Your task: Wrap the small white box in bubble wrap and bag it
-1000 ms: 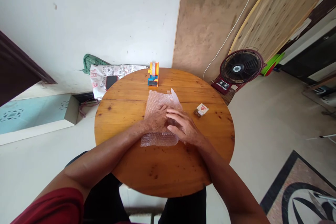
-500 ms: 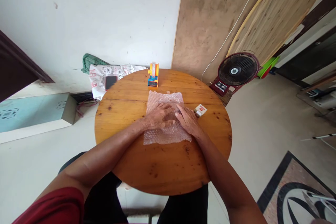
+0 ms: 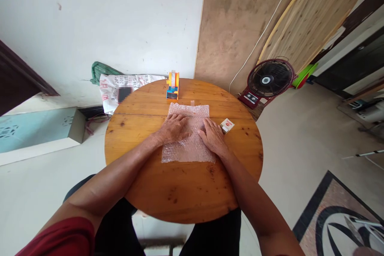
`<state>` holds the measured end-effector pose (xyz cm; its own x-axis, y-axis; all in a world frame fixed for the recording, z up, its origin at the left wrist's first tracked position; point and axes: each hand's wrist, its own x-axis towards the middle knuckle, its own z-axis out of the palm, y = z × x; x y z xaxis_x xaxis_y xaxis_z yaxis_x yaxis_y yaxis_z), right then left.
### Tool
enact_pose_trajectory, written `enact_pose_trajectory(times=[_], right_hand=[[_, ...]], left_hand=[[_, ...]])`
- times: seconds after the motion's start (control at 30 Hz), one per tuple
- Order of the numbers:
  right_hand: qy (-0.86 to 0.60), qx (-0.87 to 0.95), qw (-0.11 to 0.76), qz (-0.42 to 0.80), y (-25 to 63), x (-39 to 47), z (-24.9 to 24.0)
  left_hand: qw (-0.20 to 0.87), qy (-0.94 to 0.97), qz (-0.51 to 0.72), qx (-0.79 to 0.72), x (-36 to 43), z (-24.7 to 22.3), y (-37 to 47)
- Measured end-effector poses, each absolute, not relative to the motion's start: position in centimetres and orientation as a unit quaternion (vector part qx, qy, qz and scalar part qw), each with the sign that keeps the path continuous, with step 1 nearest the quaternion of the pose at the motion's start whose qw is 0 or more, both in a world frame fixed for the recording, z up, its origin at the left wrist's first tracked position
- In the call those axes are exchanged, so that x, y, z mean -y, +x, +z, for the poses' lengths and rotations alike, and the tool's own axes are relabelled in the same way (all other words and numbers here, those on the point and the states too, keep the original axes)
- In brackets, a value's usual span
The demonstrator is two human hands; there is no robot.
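1. We see a translucent, rectangular sheet of bubble wrap (image 3: 189, 152), tinted pinkish and dotted all over with tiny bubbles.
2. Under it, our round, orange-brown wooden desk (image 3: 180, 192) shows scattered dark knots.
3. We have an orange-and-blue plastic tape dispenser (image 3: 173, 88) and a small, white, boxy pack (image 3: 228, 124) with red print.
4. Our short fabric sleeve (image 3: 63, 236) is deep red.
5. We note a maroon, round-headed fan (image 3: 267, 82) with a black middle and pale hub.
6. Our white woven-looking sack (image 3: 105, 106) carries red and black lettering.
7. We find black and white curves on the black-bordered, brownish-pink floor inlay (image 3: 339, 196).
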<state>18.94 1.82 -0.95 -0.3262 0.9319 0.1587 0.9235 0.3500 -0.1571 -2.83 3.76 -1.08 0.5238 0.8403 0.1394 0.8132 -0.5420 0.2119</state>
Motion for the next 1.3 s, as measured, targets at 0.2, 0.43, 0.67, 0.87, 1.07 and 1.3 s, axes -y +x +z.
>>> enact_pose_trajectory(times=[0.2,0.43,0.67,0.87,1.07,1.3], right_hand=[[-0.57,0.815,0.105,0.016,19.0,-1.7,-0.9],[-0.565,0.819,0.105,0.011,19.0,-1.8,-0.9],[-0.551,0.826,0.115,0.007,18.8,-1.4,-0.7],[-0.532,0.83,0.167,0.026,18.7,-0.8,-0.2],[-0.532,0.832,0.158,0.012,18.7,-0.8,0.0],[-0.562,0.82,0.109,0.003,18.8,-1.3,-0.7]], left_hand=[[0.065,0.87,0.098,-0.479,-4.1,-0.9,-3.5],[0.064,0.872,0.145,-0.463,-3.7,-0.4,-2.7],[0.085,0.914,0.175,-0.356,-2.9,-1.5,-1.5],[0.093,0.916,0.141,-0.365,-2.7,-1.7,-1.6],[0.102,0.926,0.114,-0.345,-2.6,-1.5,-1.7],[0.12,0.929,0.075,-0.342,-2.5,-0.9,-1.8]])
